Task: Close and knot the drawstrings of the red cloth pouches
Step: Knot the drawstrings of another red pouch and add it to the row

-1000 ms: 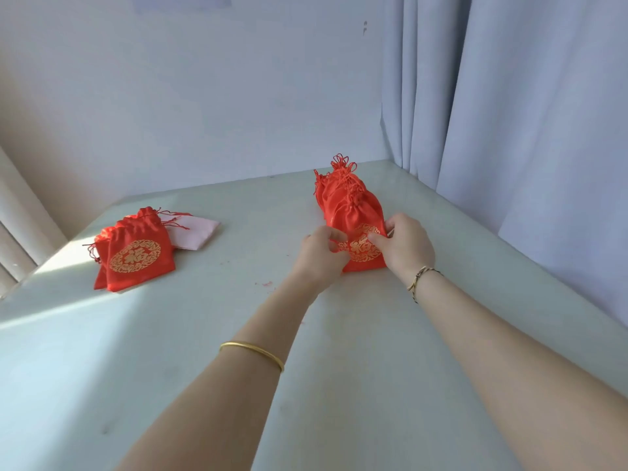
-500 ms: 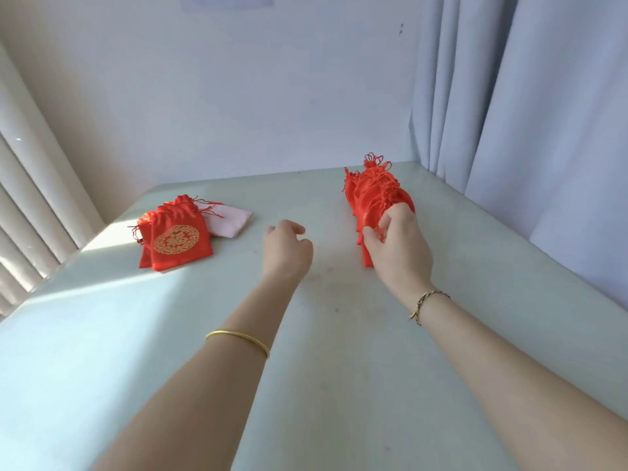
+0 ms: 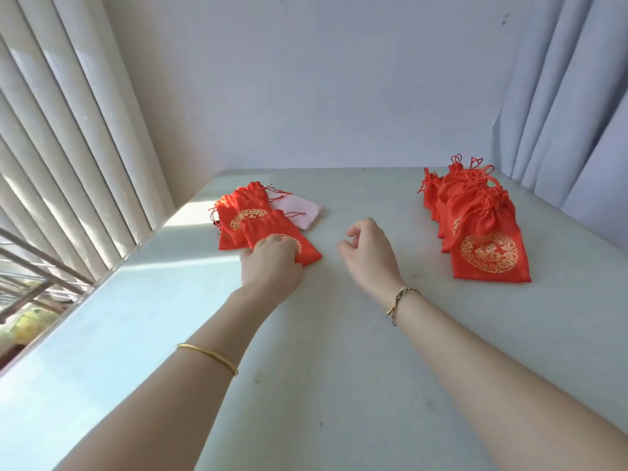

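Note:
Several red cloth pouches with gold emblems lie in two groups on a pale table (image 3: 339, 368). The right pile (image 3: 475, 212) has cinched tops with looped strings; its front pouch (image 3: 489, 256) lies flat. At the left, a small pile (image 3: 234, 212) lies near the blinds. On top of it sits a red pouch (image 3: 265, 226). My left hand (image 3: 272, 263) lies on this pouch's lower part with fingers curled into the cloth. My right hand (image 3: 368, 253) hovers over the bare table between the piles, fingers loosely curled, holding nothing.
A pale pink cloth piece (image 3: 302, 212) lies under the left pile's back edge. Vertical blinds (image 3: 68, 147) run along the table's left side, a white wall stands behind, and grey curtains (image 3: 560, 96) hang at the right.
My right hand let go of the right pile and moved left over the table. My left hand reached over to the left pile and took hold of a pouch. The view swung left.

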